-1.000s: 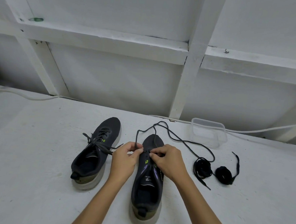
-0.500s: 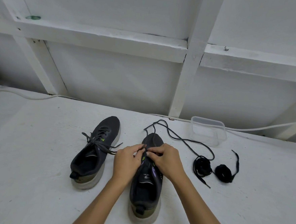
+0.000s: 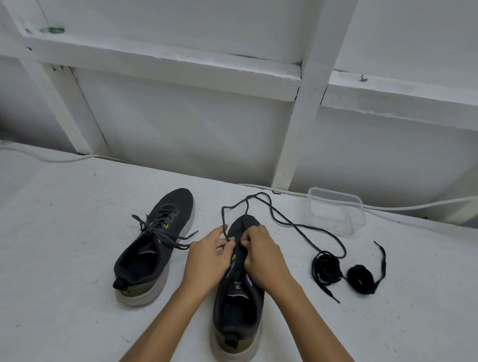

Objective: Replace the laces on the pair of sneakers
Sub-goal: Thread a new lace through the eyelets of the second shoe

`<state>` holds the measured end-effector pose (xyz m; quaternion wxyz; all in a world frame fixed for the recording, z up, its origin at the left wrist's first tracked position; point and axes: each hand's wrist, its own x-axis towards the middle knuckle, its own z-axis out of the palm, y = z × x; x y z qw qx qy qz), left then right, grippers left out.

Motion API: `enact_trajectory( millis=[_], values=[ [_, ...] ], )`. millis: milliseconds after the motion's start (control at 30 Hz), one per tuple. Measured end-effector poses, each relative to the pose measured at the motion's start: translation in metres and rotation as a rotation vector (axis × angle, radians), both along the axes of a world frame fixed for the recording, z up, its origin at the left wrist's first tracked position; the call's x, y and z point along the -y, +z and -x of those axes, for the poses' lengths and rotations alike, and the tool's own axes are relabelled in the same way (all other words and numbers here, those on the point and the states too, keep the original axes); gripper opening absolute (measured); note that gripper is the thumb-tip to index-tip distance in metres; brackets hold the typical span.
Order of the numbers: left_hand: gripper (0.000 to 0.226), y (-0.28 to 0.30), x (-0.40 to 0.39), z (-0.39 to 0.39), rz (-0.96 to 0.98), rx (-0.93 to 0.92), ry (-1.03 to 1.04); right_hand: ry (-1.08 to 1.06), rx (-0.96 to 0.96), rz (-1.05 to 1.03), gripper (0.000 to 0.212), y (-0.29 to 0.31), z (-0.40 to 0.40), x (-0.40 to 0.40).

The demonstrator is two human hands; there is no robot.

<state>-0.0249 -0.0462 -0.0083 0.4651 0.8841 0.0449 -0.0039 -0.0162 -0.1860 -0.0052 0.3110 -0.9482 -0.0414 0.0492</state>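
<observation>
Eyelets (image 3: 237,251) hidden behind hands (image 3: 238,255)

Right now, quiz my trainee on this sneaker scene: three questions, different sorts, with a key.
1. True or false: the left sneaker is still laced.
2. Which hand pinches the loose grey lace: A left hand, B right hand?
3. Fill in: the two coiled black laces lie to the ___ of the right sneaker.

Key: 1 true; 2 A; 3 right.
</observation>
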Motion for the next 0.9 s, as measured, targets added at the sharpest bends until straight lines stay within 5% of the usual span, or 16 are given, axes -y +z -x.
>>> enact_trajectory(
  millis=[333,500,733,900],
  values=[
    [0.052,0.011,0.008,-0.002,-0.169,0.042,-0.058,-0.147,0.062,-0.304,0.019,0.010,0.002,0.033],
    [0.019,0.018,0.018,-0.014,-0.336,0.145,-0.178,-0.138,-0.005,-0.407,0.017,0.016,0.001,0.035],
    [0.006,0.017,0.014,-0.014,0.016,0.055,-0.151,-0.288,-0.179,-0.753,0.042,0.014,0.014,0.055],
    [0.012,0.014,0.008,-0.016,-0.049,0.058,-0.280,-0.467,-0.089,-0.923,0.018,0.005,0.023,0.049]
  ],
)
